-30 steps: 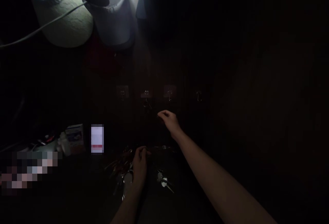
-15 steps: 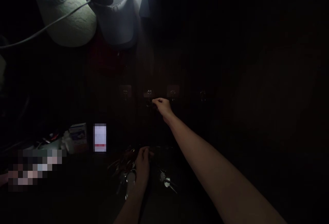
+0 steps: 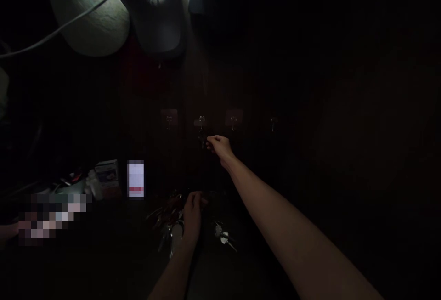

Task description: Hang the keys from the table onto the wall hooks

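A: What's beside the silvery metal keys (image 3: 174, 232)?
B: The left hand (image 3: 192, 215), fingers (image 3: 195, 200) apparently clenched; too dark to be sure.
A: Higher up?
B: A dark key (image 3: 201, 141) hangs upright from a metal hook (image 3: 201, 123), just left of the right hand (image 3: 220, 148), its fingers (image 3: 212, 140) pinched together.

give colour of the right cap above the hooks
The cap looks whitish grey, best seen in the head view.

Probably polished metal keys (image 3: 222, 236)
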The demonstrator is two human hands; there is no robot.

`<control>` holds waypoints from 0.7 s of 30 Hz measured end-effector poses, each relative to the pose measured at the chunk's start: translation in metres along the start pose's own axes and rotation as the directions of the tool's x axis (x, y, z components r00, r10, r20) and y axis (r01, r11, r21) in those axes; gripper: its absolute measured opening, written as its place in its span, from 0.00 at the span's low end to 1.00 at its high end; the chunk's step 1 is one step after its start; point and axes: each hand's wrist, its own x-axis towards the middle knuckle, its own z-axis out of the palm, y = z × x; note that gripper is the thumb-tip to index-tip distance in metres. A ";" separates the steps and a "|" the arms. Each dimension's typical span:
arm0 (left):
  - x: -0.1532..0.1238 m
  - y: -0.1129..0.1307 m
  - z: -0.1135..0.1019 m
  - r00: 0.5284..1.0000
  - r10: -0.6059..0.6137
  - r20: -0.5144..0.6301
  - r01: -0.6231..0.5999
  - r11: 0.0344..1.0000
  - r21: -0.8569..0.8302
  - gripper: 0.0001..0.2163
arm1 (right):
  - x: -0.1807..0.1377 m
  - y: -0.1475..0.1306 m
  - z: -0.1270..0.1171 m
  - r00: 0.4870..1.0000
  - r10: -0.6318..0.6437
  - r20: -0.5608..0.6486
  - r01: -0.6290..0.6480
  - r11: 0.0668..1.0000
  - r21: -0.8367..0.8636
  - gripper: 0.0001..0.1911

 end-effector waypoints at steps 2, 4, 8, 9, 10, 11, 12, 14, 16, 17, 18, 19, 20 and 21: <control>0.000 0.000 0.000 1.000 -0.014 -0.003 0.014 1.000 -0.006 0.14 | -0.005 0.006 -0.007 1.000 0.017 0.002 -0.017 1.000 -0.003 0.04; 0.001 0.000 0.001 1.000 -0.009 -0.001 0.009 1.000 -0.010 0.14 | -0.012 0.014 -0.015 0.999 0.038 0.003 -0.038 0.999 -0.008 0.04; 0.002 -0.002 0.001 1.000 -0.004 0.021 0.005 1.000 -0.015 0.13 | -0.032 0.037 -0.035 0.995 0.096 0.013 -0.096 0.995 -0.027 0.03; 0.002 -0.003 0.001 1.000 -0.007 0.024 0.007 1.000 -0.017 0.13 | -0.037 0.043 -0.040 0.994 0.111 0.015 -0.110 0.993 -0.033 0.03; 0.003 -0.004 0.001 1.000 -0.006 0.026 0.006 1.000 -0.018 0.13 | -0.042 0.050 -0.045 0.992 0.124 0.017 -0.124 0.992 -0.039 0.03; 0.004 -0.006 0.001 1.000 -0.002 0.024 0.002 1.000 -0.017 0.13 | -0.047 0.056 -0.050 0.990 0.137 0.017 -0.137 0.990 -0.044 0.03; 0.005 -0.007 0.001 1.000 0.004 0.021 -0.003 1.000 -0.014 0.13 | -0.052 0.062 -0.054 0.989 0.149 0.016 -0.148 0.988 -0.049 0.04; 0.005 -0.008 0.001 1.000 0.011 0.015 -0.011 1.000 -0.004 0.13 | -0.061 0.073 -0.062 0.985 0.170 0.013 -0.169 0.984 -0.055 0.05; 0.005 -0.007 0.001 1.000 0.005 0.016 -0.006 1.000 0.012 0.13 | -0.070 0.083 -0.070 0.983 0.183 0.013 -0.182 0.982 -0.058 0.06; 0.004 -0.006 0.001 1.000 0.002 0.015 -0.003 1.000 0.020 0.12 | -0.075 0.087 -0.074 0.983 0.184 0.016 -0.183 0.981 -0.063 0.06; 0.004 -0.004 0.000 1.000 0.004 0.015 -0.005 1.000 0.028 0.12 | -0.080 0.092 -0.078 0.983 0.181 0.020 -0.179 0.981 -0.071 0.07; 0.003 -0.003 0.000 1.000 0.010 0.013 -0.010 0.999 0.033 0.13 | -0.085 0.097 -0.082 0.984 0.175 0.026 -0.173 0.981 -0.085 0.07; 0.002 -0.001 0.000 1.000 0.018 0.013 -0.019 0.999 0.036 0.13 | -0.090 0.101 -0.086 0.985 0.168 0.032 -0.164 0.981 -0.106 0.08; 0.001 0.000 0.000 1.000 0.027 0.012 -0.028 0.999 0.037 0.13 | -0.095 0.106 -0.090 0.987 0.158 0.041 -0.152 0.980 -0.132 0.08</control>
